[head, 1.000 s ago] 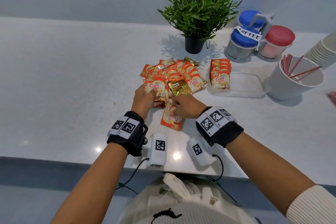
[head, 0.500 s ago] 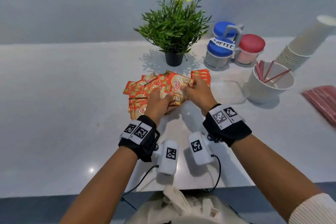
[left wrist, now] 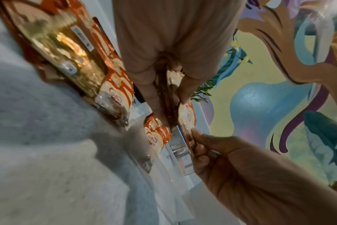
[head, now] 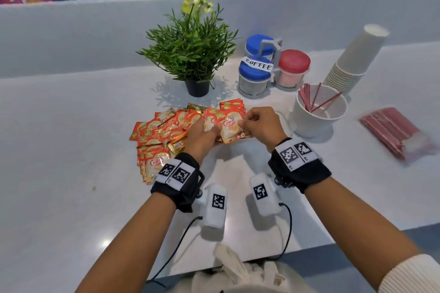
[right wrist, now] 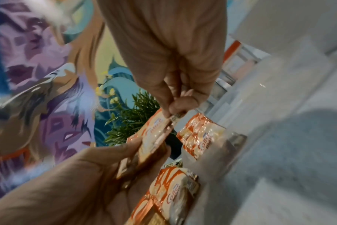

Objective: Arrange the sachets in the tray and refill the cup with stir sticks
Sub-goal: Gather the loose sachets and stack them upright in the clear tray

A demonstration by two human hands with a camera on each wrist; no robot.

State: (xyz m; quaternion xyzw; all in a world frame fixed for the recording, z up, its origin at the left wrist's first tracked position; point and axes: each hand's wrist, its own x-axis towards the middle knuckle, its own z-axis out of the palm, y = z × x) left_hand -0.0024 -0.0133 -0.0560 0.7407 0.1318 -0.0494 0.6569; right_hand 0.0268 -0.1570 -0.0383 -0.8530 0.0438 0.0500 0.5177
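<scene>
Both hands hold a small stack of orange-and-cream creamer sachets (head: 229,126) just above the counter. My left hand (head: 202,133) grips the stack from the left, and my right hand (head: 259,123) pinches the edge of the sachet (right wrist: 156,134) facing me. A loose pile of sachets (head: 162,135) lies on the counter to the left. A few sachets (head: 232,105) stand in the clear tray (head: 283,121), which is mostly hidden behind my hands. The white cup (head: 319,123) to the right holds a few red stir sticks (head: 312,100).
A red pack of stir sticks (head: 395,135) lies at the far right. Behind the cup lean stacked paper cups (head: 354,59). A potted plant (head: 190,54) and lidded jars (head: 257,76) stand along the back wall. The counter's front edge is near my wrists.
My hands gathered sachets from the pile, lifted them as a stack and carried them right toward the tray. The head view tilted up.
</scene>
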